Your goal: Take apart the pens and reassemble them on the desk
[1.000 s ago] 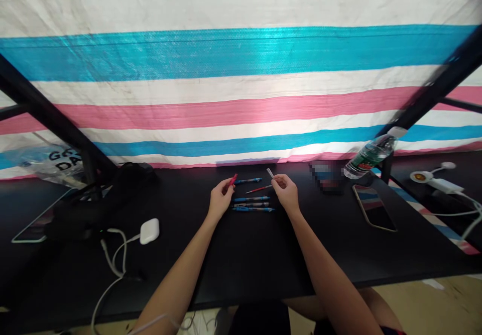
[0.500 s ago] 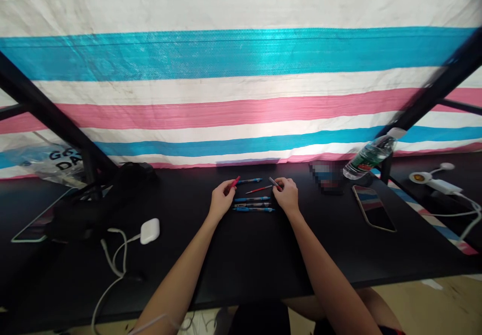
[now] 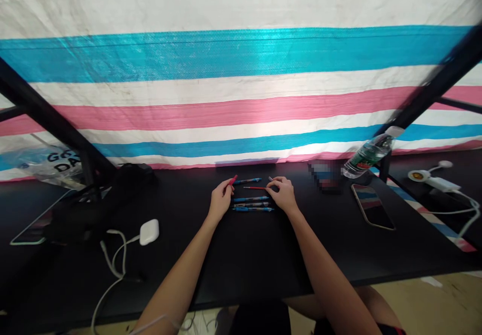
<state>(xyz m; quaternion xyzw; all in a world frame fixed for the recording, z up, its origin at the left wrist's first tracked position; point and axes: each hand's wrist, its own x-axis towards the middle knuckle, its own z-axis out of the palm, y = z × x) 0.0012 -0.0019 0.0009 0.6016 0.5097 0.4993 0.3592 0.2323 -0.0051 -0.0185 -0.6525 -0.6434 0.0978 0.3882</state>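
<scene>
My left hand (image 3: 221,198) is closed on a red pen barrel (image 3: 233,180), which points up and away from the fingertips. Thumb and finger of my right hand (image 3: 282,193) pinch the right end of a thin red pen refill (image 3: 254,188). The tip of a grey pen part (image 3: 270,179) shows at that hand's upper fingers; the rest of it is hidden. Behind the refill lies a blue pen (image 3: 249,181). In front, between my wrists, several pens lie side by side, among them a blue pen (image 3: 253,209) nearest me.
On the black table (image 3: 248,259) a phone (image 3: 372,207) and a tilted water bottle (image 3: 369,154) are to the right. A white earbud case (image 3: 149,232) with a cable (image 3: 124,254), a black bag (image 3: 83,214) and a tablet (image 3: 32,229) are left. Striped sheeting (image 3: 241,119) hangs behind.
My right fingers have lowered onto the refill's end and pinched it. The refill has turned from slanted to nearly level and shifted slightly left. My left hand keeps its hold on the red barrel.
</scene>
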